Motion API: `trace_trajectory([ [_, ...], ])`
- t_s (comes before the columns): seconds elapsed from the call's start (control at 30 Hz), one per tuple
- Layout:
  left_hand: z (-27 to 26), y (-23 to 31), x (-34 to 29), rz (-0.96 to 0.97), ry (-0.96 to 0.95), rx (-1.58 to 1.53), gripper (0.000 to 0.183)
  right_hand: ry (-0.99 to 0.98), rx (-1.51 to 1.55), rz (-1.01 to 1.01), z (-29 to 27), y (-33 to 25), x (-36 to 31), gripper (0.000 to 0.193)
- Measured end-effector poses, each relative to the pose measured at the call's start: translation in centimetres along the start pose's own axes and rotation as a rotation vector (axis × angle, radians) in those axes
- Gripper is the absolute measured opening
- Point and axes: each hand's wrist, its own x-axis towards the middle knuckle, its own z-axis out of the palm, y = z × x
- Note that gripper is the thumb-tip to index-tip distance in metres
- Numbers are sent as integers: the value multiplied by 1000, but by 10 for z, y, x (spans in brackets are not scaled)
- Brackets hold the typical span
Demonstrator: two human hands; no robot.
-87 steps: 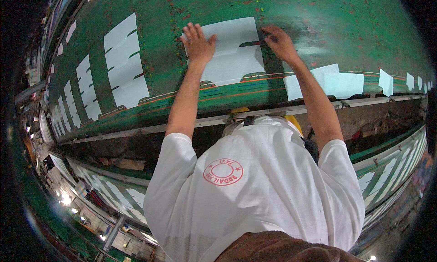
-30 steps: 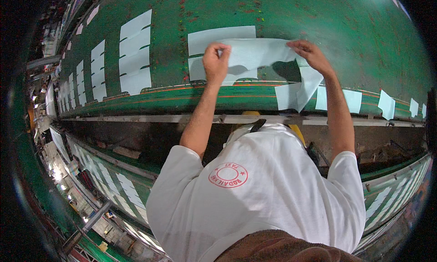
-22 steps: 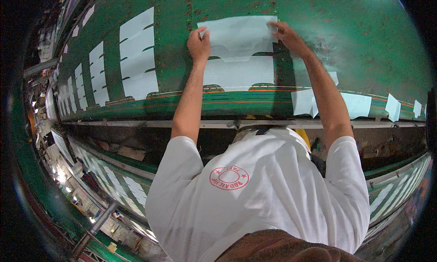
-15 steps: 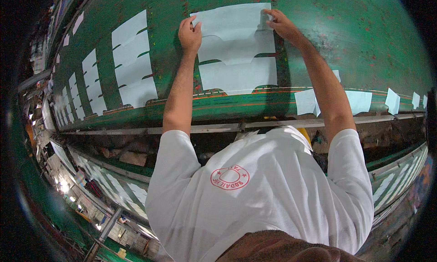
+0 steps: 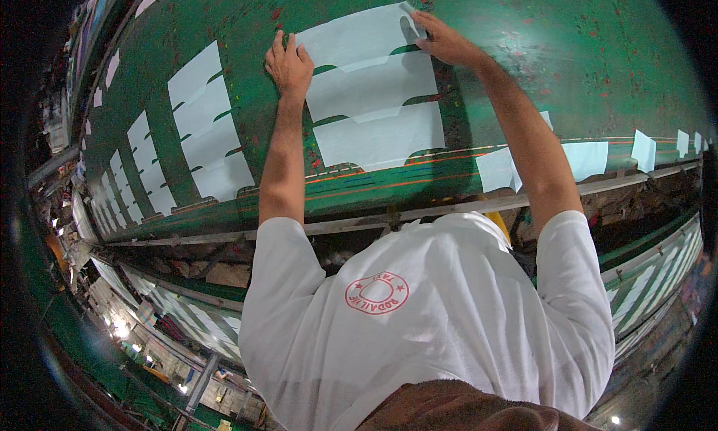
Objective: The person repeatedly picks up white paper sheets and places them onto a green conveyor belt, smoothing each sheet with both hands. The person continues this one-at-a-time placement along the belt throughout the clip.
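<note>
A pale white cut panel (image 5: pixel 355 33), thin like cloth or paper, lies on the green table at the top of a column. Below it in the same column are a middle panel (image 5: pixel 374 83) and a lower panel (image 5: pixel 381 135), with curved notches along their edges. My left hand (image 5: pixel 290 66) rests at the top panel's left corner, fingers apart and partly on the green surface. At the opposite corner, my right hand (image 5: pixel 446 40) reaches in with fingertips touching the edge, its index finger and thumb apart. That corner looks slightly raised and shaded.
More columns of white panels (image 5: pixel 206 124) run leftward along the green table (image 5: pixel 262 132). Loose white pieces (image 5: pixel 587 160) hang over the near edge at right. A metal rail (image 5: pixel 336 227) borders the table in front of me. Another table with panels (image 5: pixel 191 311) stands behind, at lower left.
The view has shifted and turned slightly, so the panels sit further left. My left hand's fingers have spread at the corner. My right hand stays at the right corner.
</note>
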Motion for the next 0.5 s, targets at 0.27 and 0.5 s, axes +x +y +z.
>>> trace_trajectory([
  [0.27, 25, 58, 9, -157, -236, 112, 83, 258, -118, 192, -63, 20, -141, 50],
  [0.5, 65, 233, 0, 195, -163, 15, 82, 262, -220, 699, -117, 41, -276, 34],
])
